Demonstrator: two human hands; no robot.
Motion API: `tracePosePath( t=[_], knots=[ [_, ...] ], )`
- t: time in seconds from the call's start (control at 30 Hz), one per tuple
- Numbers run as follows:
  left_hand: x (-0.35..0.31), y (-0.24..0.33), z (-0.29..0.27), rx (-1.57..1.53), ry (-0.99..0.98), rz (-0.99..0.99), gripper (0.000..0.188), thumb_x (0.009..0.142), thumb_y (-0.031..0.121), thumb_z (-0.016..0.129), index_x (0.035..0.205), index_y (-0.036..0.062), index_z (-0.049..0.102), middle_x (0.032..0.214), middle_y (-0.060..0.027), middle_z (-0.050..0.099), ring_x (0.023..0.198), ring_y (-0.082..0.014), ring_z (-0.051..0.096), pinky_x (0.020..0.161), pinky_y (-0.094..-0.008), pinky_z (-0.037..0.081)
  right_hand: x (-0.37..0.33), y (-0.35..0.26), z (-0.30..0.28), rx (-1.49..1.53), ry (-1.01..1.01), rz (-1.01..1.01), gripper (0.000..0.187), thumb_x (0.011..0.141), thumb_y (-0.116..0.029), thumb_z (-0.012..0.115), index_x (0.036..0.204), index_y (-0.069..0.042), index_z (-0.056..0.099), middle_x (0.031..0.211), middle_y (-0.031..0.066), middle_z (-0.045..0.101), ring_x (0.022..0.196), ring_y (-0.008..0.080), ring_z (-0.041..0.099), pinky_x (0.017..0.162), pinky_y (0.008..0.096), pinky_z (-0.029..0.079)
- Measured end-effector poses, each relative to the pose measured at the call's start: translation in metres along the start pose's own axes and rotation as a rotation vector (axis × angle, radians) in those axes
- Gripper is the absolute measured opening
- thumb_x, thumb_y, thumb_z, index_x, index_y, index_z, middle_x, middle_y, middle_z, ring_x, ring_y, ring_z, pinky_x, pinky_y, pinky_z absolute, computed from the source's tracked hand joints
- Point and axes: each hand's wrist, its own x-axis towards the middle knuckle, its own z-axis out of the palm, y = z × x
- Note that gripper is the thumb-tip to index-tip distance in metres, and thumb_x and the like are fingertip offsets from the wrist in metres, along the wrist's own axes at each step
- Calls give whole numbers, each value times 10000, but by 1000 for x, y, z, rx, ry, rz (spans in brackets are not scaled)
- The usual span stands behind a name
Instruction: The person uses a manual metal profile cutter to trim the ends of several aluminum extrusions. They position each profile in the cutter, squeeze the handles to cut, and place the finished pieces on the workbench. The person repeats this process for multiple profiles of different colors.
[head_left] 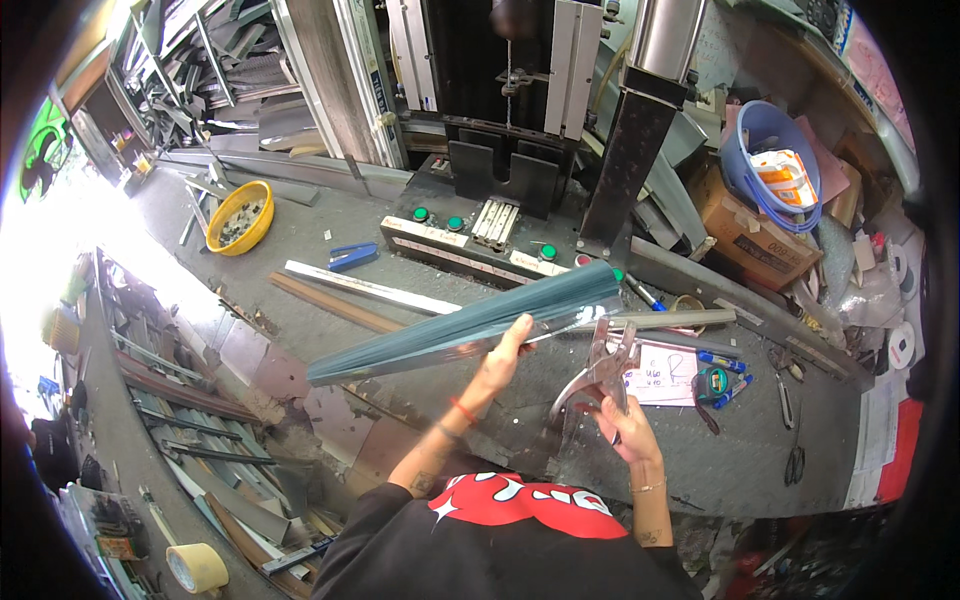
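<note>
My left hand (505,358) grips a long bundle of grey-green pleated material (470,318), with a glossy clear film along its near side. The bundle slants over the bench, its right end higher. In my right hand (630,430) is a pair of metal pliers (605,368), its head pointing up beside the bundle's right end. My fingers wrap round its lower handle, and a curved lever sticks out to the left. Under and beyond the bundle lie a white profile (370,288) and a brown strip (335,302). A written-on paper (662,375) lies right of the pliers.
A machine with green buttons (455,223) stands at the back of the bench. Beside it are a blue stapler (352,257) and a yellow basin (240,218). On the right are a tape measure (713,382), blue markers (735,391), scissors (795,462) and a cardboard box (750,235).
</note>
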Motion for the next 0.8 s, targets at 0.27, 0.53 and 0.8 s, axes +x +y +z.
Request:
tracePosePath(
  t=[0.27,0.53,0.8],
  knots=[
    [-43,-37,8,55,-115,-370,501,916,457,478,1119,8,567,1040,-87,611,939,-164,557,802,-303,443,19,-7,0,215,-120,-119,412,917,-279,529,1260,-60,467,1225,70,540,1148,213,482,988,438,371],
    [-83,-52,-33,-279,364,-490,400,836,440,570,828,41,567,806,-104,616,629,-126,543,580,-251,425,-10,2,-70,298,-90,-185,395,923,-186,516,1271,-25,423,1248,115,521,1157,262,483,1001,457,366],
    [-97,-54,-14,-162,550,-199,274,813,317,650,735,65,574,654,-29,584,558,-88,523,519,-224,391,-54,-20,-131,276,14,-146,406,921,-202,521,1282,-50,417,1179,86,547,1099,234,518,979,470,394]
  ],
)
